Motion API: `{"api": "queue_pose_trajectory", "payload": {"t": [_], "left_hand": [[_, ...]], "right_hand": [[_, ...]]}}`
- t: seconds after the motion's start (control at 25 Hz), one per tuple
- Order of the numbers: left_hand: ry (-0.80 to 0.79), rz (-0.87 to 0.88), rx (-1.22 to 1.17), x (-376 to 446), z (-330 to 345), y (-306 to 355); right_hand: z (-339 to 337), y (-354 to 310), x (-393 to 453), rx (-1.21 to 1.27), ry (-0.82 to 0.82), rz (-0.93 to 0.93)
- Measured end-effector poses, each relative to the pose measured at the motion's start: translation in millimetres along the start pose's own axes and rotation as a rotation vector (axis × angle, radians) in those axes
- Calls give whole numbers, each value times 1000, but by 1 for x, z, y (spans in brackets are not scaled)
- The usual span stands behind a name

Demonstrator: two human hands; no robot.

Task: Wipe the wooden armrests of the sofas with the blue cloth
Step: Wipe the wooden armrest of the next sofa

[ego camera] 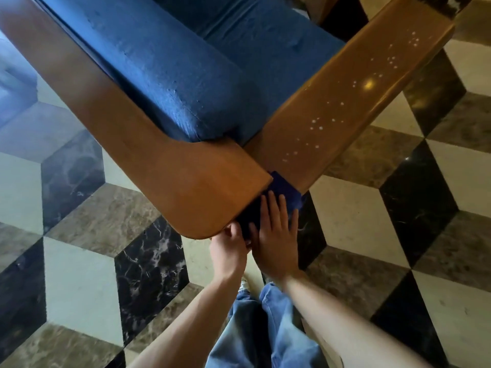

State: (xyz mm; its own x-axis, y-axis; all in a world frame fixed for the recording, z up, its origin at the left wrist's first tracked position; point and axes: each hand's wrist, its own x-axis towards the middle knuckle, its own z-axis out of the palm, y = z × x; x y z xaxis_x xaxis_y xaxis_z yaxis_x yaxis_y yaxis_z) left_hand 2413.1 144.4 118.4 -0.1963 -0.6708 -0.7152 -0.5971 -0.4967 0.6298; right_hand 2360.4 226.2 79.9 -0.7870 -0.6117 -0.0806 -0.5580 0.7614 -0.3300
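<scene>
Denim-clad legs [265, 328] stand below as the right hand [276, 235] presses flat, fingers spread, on the blue cloth [283, 185] at the wooden armrest [345, 102] corner; the left hand [228, 248] pinches its edge. Soft and limp, it likely handles best bunched.

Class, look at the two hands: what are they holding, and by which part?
The right hand presses flat on the blue cloth's lower part. The left hand's grip cannot be told.
</scene>
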Motion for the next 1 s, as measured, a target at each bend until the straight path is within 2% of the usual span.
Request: {"api": "queue_pose_trajectory", "payload": {"t": [0.08,0.16,0.24,0.4,0.52,0.6,0.68,0.76,0.88,0.92,1.0], "left_hand": [[-37,40,52,-4,-5,2],[-21,102,192,-5,-12,-1],[4,160,269,-1,-18,-6],[-44,180,313,-1,-22,-9],[-130,295,395,-16,-29,-7],[-193,328,425,-26,-32,-5],[-243,401,438,-41,-28,4],[-279,580,443,-64,-12,29],[-292,794,323,-71,40,99],[-277,797,329,-60,63,127],[-261,669,483,-22,111,176]], "right_hand": [[8,16,13,-74,-90,-105],[8,34,27,-116,-82,-210],[0,52,51,-168,-48,-237],[-19,76,137,-234,41,-153],[-21,76,192,-199,70,31],[-16,67,196,-161,64,142],[-14,60,178,-176,26,106],[-13,58,152,-199,-13,8],[-18,58,141,-211,-5,-4],[-21,59,142,-184,5,2],[-28,68,138,-114,11,31]]}}
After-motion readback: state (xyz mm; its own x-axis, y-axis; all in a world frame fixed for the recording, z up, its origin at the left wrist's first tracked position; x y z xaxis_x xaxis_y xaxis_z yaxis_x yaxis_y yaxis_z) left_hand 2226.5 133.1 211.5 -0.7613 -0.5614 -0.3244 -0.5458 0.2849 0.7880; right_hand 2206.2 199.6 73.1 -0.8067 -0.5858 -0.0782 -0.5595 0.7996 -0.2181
